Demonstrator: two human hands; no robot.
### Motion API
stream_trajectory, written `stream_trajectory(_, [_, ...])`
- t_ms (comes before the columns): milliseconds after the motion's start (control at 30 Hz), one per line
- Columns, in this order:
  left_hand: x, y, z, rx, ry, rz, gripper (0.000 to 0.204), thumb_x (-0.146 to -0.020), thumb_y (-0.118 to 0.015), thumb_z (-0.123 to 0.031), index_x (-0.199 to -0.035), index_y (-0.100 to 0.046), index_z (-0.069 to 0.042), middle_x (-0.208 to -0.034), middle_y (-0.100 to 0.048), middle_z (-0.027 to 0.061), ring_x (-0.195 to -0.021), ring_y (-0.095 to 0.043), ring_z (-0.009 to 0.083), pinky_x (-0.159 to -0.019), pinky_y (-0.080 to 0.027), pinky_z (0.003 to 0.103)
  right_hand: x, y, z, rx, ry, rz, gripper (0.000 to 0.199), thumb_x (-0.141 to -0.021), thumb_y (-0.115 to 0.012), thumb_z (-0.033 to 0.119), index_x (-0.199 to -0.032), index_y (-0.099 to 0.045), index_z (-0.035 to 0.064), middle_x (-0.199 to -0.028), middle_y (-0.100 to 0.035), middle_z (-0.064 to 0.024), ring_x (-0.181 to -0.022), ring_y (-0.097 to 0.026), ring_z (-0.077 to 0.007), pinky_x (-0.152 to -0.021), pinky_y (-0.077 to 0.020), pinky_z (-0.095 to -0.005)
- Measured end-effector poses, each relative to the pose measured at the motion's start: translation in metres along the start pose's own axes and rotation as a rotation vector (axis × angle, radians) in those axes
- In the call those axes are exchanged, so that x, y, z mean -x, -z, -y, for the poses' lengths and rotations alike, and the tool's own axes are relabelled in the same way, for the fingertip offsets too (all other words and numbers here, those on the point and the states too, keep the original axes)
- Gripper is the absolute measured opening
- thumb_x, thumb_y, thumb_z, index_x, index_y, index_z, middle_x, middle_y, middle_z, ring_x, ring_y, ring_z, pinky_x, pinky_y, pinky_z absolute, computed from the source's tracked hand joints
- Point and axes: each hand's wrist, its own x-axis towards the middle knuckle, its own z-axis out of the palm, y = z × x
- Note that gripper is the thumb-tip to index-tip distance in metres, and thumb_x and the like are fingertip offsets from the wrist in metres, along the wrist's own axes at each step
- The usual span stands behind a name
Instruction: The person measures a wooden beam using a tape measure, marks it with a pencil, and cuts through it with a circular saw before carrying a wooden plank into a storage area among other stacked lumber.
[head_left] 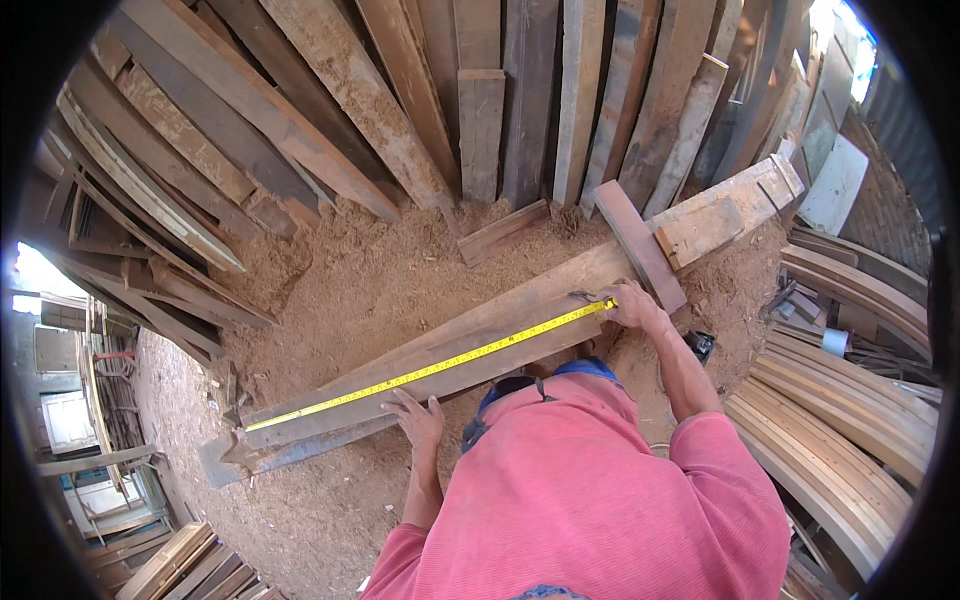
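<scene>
Yellow tape [430,370] runs along the plank [470,345], left end to right. Left hand [418,418] lies flat, fingers spread, on the plank's near edge, gripping nothing. Right hand [632,303] pinches the tape's right end w/ what looks like a pencil; can't tell for sure. Step looks like measuring & marking, so next calls for a taut tape & steady right hand. Sawdust floor [340,290] gives room far side; boards [480,100] lean beyond, curved slats [850,440] crowd right.

Leaning planks [480,90], sawdust floor [350,290], daylight
</scene>
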Motion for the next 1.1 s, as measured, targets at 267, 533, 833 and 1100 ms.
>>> stream_trajectory(267, [0.0,0.028,-0.043,-0.19,0.194,0.122,0.106,-0.082,-0.07,-0.049,-0.158,-0.014,-0.002,-0.155,-0.011,0.045,-0.145,-0.015,0.0587,-0.117,-0.018,0.062,-0.004,-0.014,0.035,-0.233,0.141,0.444,0.042,-0.083,-0.065,0.021,-0.125,-0.068,0.0138,-0.11,-0.073,-0.0146,-0.104,-0.068,-0.033,-0.093,-0.0516,-0.0412])
stream_trajectory(533, [-0.018,0.026,-0.065,-0.401,-0.464,0.137,0.124,-0.065,-0.085,-0.049,-0.16,-0.014,-0.015,-0.156,-0.014,0.0411,-0.148,-0.01,0.0548,-0.118,-0.012,0.066,0.009,-0.003,0.065,-0.245,-0.106,0.52,0.041,-0.085,-0.061,0.019,-0.125,-0.067,0.0128,-0.094,-0.07,-0.0113,-0.078,-0.069,-0.026,-0.069,-0.0547,-0.04])
stream_trajectory(833, [-0.062,0.039,-0.116,-0.62,-0.647,0.449,0.138,-0.058,-0.092,-0.048,-0.161,-0.004,-0.023,-0.159,-0.019,0.033,-0.148,-0.019,0.0499,-0.118,-0.017,0.062,0.049,-0.024,-0.044,-0.431,-0.198,0.261,0.04,-0.087,-0.063,0.024,-0.125,-0.066,0.0107,-0.098,-0.07,-0.0125,-0.088,-0.068,-0.0232,-0.075,-0.0541,-0.0376])
stream_trajectory(1100, [-0.067,0.042,-0.126,-0.725,-0.581,0.481,0.14,-0.055,-0.092,-0.049,-0.161,-0.003,-0.027,-0.15,-0.034,0.0325,-0.141,-0.032,0.048,-0.116,-0.023,0.061,0.066,0.022,-0.061,-0.534,-0.358,-0.168,0.046,-0.085,-0.067,0.027,-0.127,-0.063,0.0065,-0.108,-0.07,-0.0171,-0.099,-0.067,-0.0267,-0.091,-0.0523,-0.0378])
